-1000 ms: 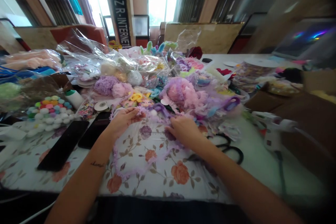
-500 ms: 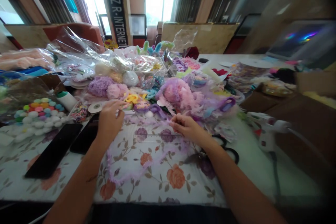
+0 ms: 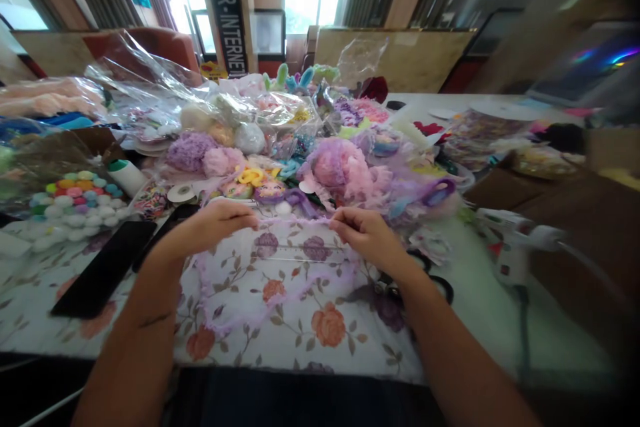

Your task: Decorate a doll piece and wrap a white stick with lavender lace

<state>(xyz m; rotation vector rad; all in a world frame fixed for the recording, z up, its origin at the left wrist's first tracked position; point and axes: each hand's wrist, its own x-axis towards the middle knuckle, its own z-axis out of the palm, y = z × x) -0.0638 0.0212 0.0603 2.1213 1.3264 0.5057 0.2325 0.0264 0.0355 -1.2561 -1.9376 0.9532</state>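
Observation:
A thin, fuzzy lilac yarn point(image 3: 293, 221) runs stretched between my two hands. My left hand point(image 3: 225, 221) pinches it on the left, and my right hand point(image 3: 357, 227) pinches it on the right. The rest of the strand loops down over the flowered cloth in front of me. Just below the stretched piece lies a clear ruler point(image 3: 300, 251). Black-handled scissors point(image 3: 443, 288) rest beside my right forearm, partly hidden by it. Behind my hands sits a pink and lilac yarn ball point(image 3: 333, 170).
Two black phones, one in front point(image 3: 107, 270), lie left of my left arm. Pompoms point(image 3: 75, 203) in plastic stand farther left. A white glue gun point(image 3: 515, 240) and a brown cardboard box point(image 3: 545, 213) are at right. Wrapped craft supplies are heaped along the back.
My left hand has moved right and turned, and now pinches the lilac yarn. The strand between my hands is pulled straighter. My right hand stays nearly in place; the view has tilted down slightly.

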